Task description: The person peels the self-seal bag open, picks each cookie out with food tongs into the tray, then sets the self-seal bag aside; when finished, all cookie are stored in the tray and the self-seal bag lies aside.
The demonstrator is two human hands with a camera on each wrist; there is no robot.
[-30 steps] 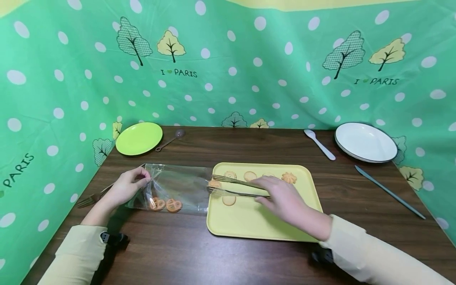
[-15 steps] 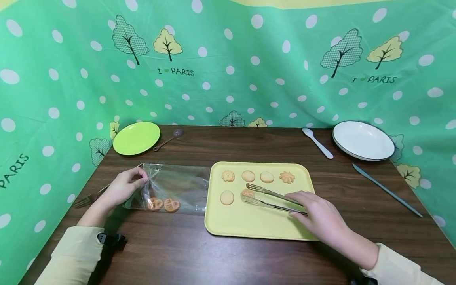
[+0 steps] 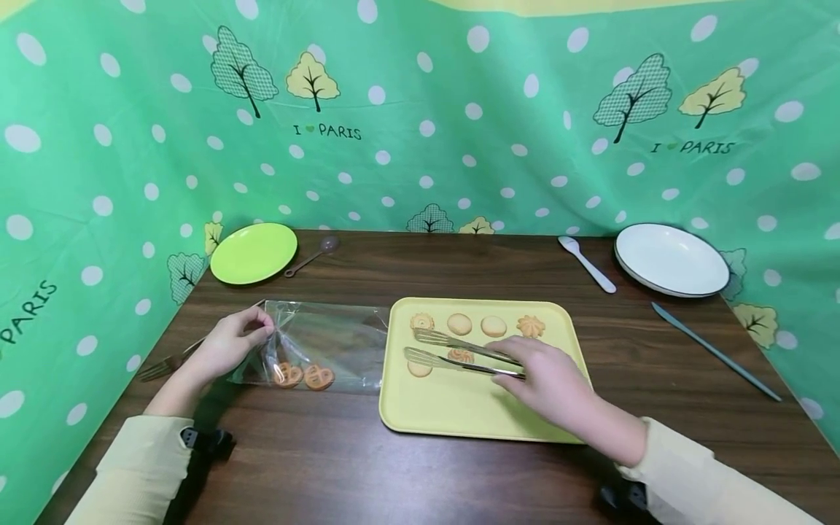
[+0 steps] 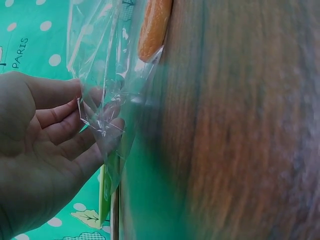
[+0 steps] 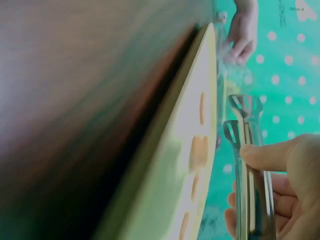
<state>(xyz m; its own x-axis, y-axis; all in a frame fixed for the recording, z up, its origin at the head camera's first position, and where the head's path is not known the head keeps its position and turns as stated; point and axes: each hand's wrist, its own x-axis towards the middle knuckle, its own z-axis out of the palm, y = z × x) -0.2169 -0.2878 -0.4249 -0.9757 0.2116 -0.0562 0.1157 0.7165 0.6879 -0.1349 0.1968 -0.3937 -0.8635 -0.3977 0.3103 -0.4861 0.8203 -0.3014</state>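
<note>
My left hand [image 3: 231,343] pinches the closed-looking left end of a clear plastic bag [image 3: 335,332], also visible in the left wrist view. Two pretzel-shaped cookies [image 3: 319,378] lie inside it. My right hand [image 3: 547,372] grips metal tongs [image 5: 255,175] above the yellow tray [image 3: 485,423], their two tips apart and pointing left. A swirled cookie [image 3: 461,356] lies on the tray between the tong arms in this view. The lower tip overlaps a plain round cookie [image 3: 420,370]. Along the tray's back sit a row of cookies, among them a flower-shaped one [image 3: 531,326].
At the back left are a green plate [image 3: 254,254] and a brown spoon [image 3: 313,257]. A fork [image 3: 167,364] lies by the left forearm. To the right are a white spoon [image 3: 587,264], white plates [image 3: 672,259] and a blue-grey knife [image 3: 715,351].
The tongs carried the swirled cookie from the bag's mouth rightward onto the tray and let it go. They have since moved back left. My left hand keeps its hold on the bag.
</note>
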